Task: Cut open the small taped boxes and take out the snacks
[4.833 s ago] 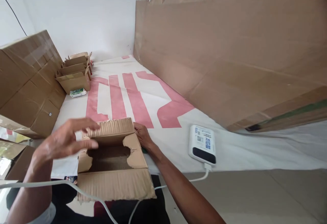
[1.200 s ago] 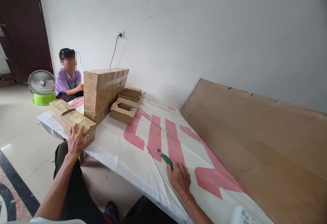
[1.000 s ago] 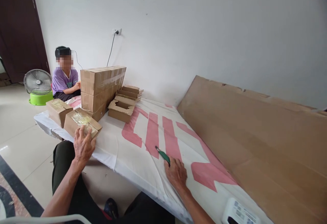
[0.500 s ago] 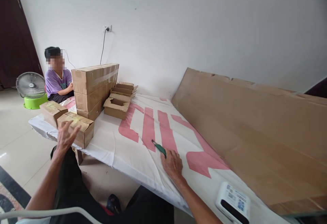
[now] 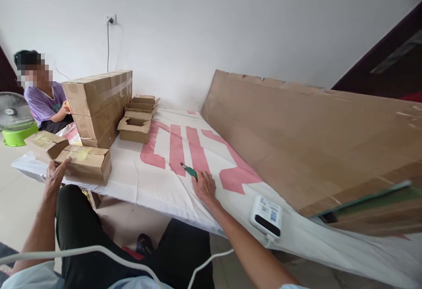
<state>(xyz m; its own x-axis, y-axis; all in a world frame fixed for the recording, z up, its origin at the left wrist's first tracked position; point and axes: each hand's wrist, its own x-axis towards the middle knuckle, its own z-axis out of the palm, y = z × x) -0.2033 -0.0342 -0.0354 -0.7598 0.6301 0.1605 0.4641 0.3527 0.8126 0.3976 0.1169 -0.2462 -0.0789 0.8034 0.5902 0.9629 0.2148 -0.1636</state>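
Observation:
My left hand [image 5: 55, 175] rests its fingers against the near end of a small taped cardboard box [image 5: 86, 163] at the left edge of the white sheet with red stripes [image 5: 158, 179]. My right hand [image 5: 205, 187] lies on the sheet, closed on a green-handled cutter [image 5: 189, 171] that points away from me. A second small taped box [image 5: 44, 143] sits just left of the first.
A stack of large taped cartons [image 5: 99, 104] stands behind, with several open small boxes [image 5: 135, 128] beside it. A big cardboard sheet [image 5: 296, 139] leans along the right. A white power bank [image 5: 267, 216] with cable lies near my right arm. A person in purple [image 5: 42, 100] sits far left by a fan [image 5: 11, 113].
The small box that I folded earlier now lies taped at the left edge. My left hand lifted off it, then touched its near end again. My view swung right. My right hand stayed put.

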